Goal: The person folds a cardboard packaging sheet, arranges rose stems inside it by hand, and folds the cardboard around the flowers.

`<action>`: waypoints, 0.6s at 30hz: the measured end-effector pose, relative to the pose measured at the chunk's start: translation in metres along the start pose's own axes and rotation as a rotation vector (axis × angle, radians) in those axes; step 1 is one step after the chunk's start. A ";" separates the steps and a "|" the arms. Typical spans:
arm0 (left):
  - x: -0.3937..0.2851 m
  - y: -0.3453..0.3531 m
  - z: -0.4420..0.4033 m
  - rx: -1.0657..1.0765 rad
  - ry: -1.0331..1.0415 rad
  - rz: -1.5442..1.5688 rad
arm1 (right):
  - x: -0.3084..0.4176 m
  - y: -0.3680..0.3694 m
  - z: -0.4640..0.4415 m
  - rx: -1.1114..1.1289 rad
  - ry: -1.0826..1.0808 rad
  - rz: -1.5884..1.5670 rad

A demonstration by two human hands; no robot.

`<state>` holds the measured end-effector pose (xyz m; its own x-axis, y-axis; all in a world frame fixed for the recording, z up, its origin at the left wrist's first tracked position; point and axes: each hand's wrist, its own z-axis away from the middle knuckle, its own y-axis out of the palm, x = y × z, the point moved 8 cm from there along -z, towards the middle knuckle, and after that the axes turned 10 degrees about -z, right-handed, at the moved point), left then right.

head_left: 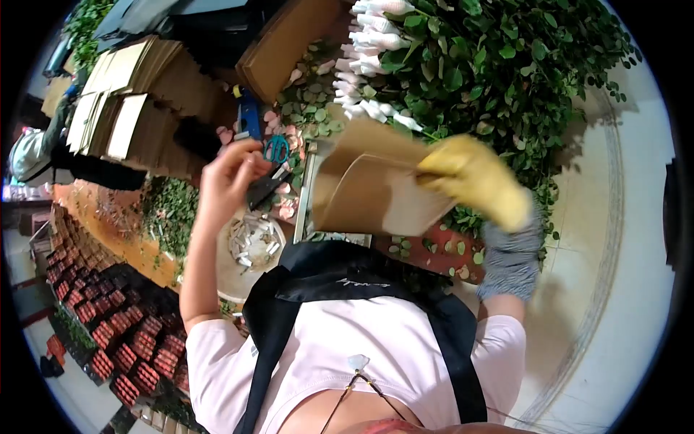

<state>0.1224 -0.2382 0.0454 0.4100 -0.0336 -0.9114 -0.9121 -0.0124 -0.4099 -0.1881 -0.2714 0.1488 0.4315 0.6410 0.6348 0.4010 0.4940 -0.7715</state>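
Note:
My right hand [473,177] wears a yellow glove with a grey knitted cuff, slightly smeared by motion. It grips the edge of a bent sheet of brown cardboard [387,192], which stands over a narrow metal-edged frame [305,195]. My left hand [235,173] is bare and raised at the left, its fingers curled and pressed together. Whether anything small is in them is hidden. Just beyond that hand lie teal-handled scissors [276,149] and a blue tool [248,116]. Below it a round pale bin [230,278] holds many small white pieces.
Leafy stems with white-wrapped heads [372,43] are heaped at the far right. Stacks of folded cardboard [137,126] stand at the left, near another person [32,155]. Petals and leaves [311,101] litter the work surface. Rows of red bundles [123,340] lie lower left.

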 end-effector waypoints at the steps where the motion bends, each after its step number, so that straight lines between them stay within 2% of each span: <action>1: 0.050 0.016 -0.011 0.002 -0.046 -0.019 | -0.040 0.035 0.007 -0.090 0.022 -0.033; 2: 0.098 0.033 -0.018 0.006 -0.101 -0.041 | -0.052 0.062 -0.006 -0.047 0.177 -0.056; 3: 0.121 0.045 -0.023 0.000 -0.101 -0.190 | -0.065 0.084 -0.007 -0.139 0.118 0.027; 4: 0.140 0.056 -0.028 -0.004 -0.098 -0.344 | -0.074 0.104 -0.015 -0.058 0.258 0.033; 5: 0.157 0.076 -0.032 0.042 -0.041 -0.470 | -0.074 0.117 -0.019 -0.112 0.228 -0.005; 6: 0.172 0.096 -0.034 0.087 0.019 -0.596 | -0.066 0.125 -0.027 -0.160 0.169 0.129; 8: 0.174 0.144 -0.037 0.200 0.343 -0.639 | -0.091 0.165 -0.025 -0.161 0.241 0.157; 10: 0.193 0.201 -0.026 0.568 0.578 -0.816 | -0.077 0.166 -0.036 -0.211 0.199 0.146; 12: 0.196 0.244 -0.022 0.552 0.639 -0.696 | -0.053 0.163 -0.051 -0.051 0.226 0.114; 13: 0.193 0.256 -0.020 0.569 0.668 -0.658 | -0.048 0.167 -0.057 0.153 0.331 0.242; 15: 0.189 0.277 -0.016 0.618 0.688 -0.622 | -0.048 0.172 -0.048 -0.209 0.374 -0.209; 16: 0.190 0.286 -0.015 0.667 0.685 -0.633 | -0.039 0.174 -0.046 0.027 0.283 0.259; 18: 0.196 0.291 -0.012 0.766 0.660 -0.671 | -0.045 0.156 -0.045 -0.056 0.314 0.201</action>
<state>-0.0625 -0.2604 -0.2519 0.5171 -0.7526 -0.4077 -0.1895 0.3639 -0.9120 -0.1081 -0.2495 0.0019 0.7294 0.5061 0.4602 0.3230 0.3383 -0.8839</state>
